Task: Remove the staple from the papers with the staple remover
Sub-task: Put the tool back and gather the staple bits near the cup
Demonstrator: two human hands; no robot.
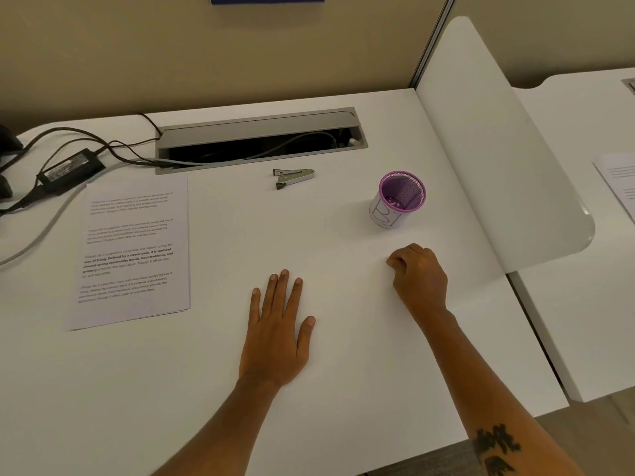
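A stack of printed papers (134,249) lies flat at the left of the white desk (336,338); no staple is visible on it at this size. The metal staple remover (292,177) lies at the back centre, jaws apart, touched by neither hand. My left hand (278,334) rests palm down in the middle of the desk, fingers spread, holding nothing. To its right, my right hand (417,274) sits with fingers curled into a loose fist, and nothing shows in it.
A purple mesh cup (398,199) stands behind my right hand. An open grey cable tray (261,140) runs along the back. A black power adapter (70,170) and cables lie at the back left. A white divider panel (498,149) borders the right side.
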